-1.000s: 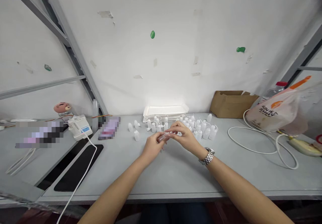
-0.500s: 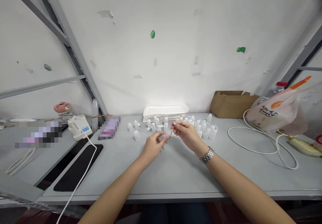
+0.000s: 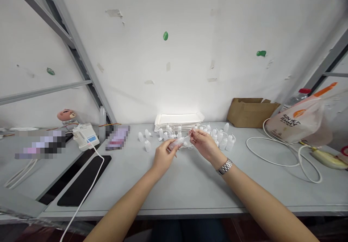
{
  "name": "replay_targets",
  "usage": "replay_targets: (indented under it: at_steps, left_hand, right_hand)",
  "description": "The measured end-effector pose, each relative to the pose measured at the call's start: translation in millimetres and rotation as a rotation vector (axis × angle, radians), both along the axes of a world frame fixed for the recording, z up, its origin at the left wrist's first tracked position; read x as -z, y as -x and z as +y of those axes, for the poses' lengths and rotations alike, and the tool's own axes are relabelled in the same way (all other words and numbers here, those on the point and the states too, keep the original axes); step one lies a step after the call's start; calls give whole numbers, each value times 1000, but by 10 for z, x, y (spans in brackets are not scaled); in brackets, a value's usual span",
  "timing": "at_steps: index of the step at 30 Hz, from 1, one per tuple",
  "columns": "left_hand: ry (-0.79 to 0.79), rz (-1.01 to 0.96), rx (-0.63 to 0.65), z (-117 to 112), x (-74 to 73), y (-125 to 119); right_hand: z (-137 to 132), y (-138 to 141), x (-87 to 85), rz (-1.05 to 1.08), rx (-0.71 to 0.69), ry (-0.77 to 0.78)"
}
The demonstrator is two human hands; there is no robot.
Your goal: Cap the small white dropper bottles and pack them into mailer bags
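A small translucent squeeze bottle [image 3: 176, 142] lies tilted in my left hand [image 3: 162, 158], whose fingers and thumb are wrapped round its body. Close by on the right, my right hand [image 3: 203, 144] pinches a thin white strap [image 3: 187, 136] that runs from the bottle's top end; its tip is hidden by my fingers. Both hands are just above the grey table. Behind and beside them stand several similar bottles, among them a capped bottle [image 3: 230, 142] on the right and another bottle [image 3: 147, 146] on the left. Some are hidden by my hands.
White stacked trays [image 3: 179, 118] rest against the wall. A cardboard box [image 3: 251, 113], a plastic bag [image 3: 299, 122] and a looped white cable [image 3: 272, 165] occupy the right. Toward the left are a power strip [image 3: 85, 136] and a black flat pad [image 3: 84, 182].
My right hand has moved slightly right, away from the bottle, and the white strap now shows stretched between the hands. My left hand still grips the bottle and has barely moved.
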State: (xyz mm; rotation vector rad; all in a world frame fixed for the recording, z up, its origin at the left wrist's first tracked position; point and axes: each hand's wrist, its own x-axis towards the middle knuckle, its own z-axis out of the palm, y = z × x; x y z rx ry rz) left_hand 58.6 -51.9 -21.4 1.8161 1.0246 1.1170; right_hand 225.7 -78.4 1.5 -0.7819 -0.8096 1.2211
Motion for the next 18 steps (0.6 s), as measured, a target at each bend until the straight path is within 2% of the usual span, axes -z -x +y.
replay_targets:
  at_steps: [6, 13, 18]
  left_hand:
    - [-29, -80, -4, 10, 10, 10]
    - [-71, -67, 3, -5, 14, 14]
    - [-83, -38, 16, -10, 10, 17]
  right_hand:
    - [3, -4, 23, -109, 92, 11]
    - [8, -6, 86, -226, 93, 14]
    - [-10, 22, 69, -315, 103, -1]
